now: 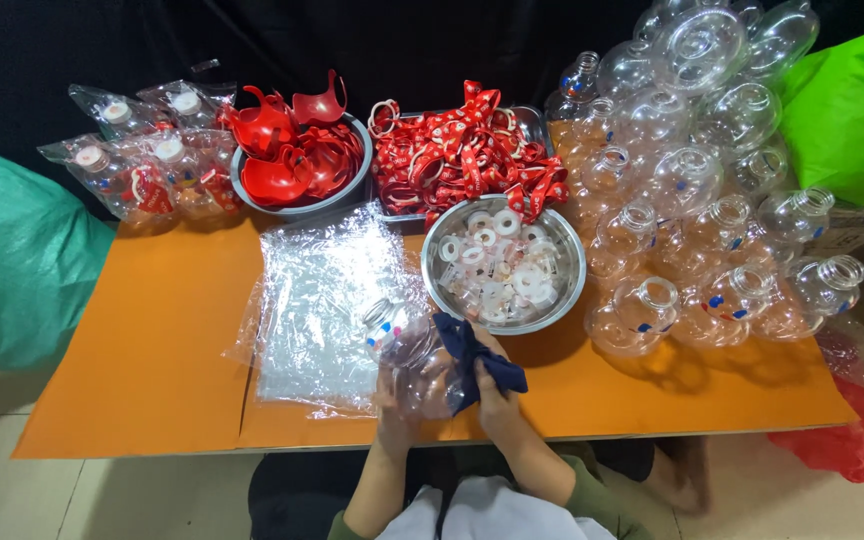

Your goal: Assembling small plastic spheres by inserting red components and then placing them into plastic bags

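I see the clear plastic bottle (407, 355) above the near edge of the orange table (152, 360). My left hand (392, 415) grips it from below; my right hand (492, 395) presses a dark blue cloth (472, 360) against its side. Behind sits a steel bowl of white rings (504, 265), with plastic bags (317, 305) to the left.

Showing on an orange bench (152, 340): clear bottle (412, 350) bearing red and blue dots, navy cloth (472, 360), steel bowl (572, 262) holding white rings (497, 265), grey bowl (352, 190) holding red caps (287, 150), red-and-white straps (462, 155), green bag (852, 110).
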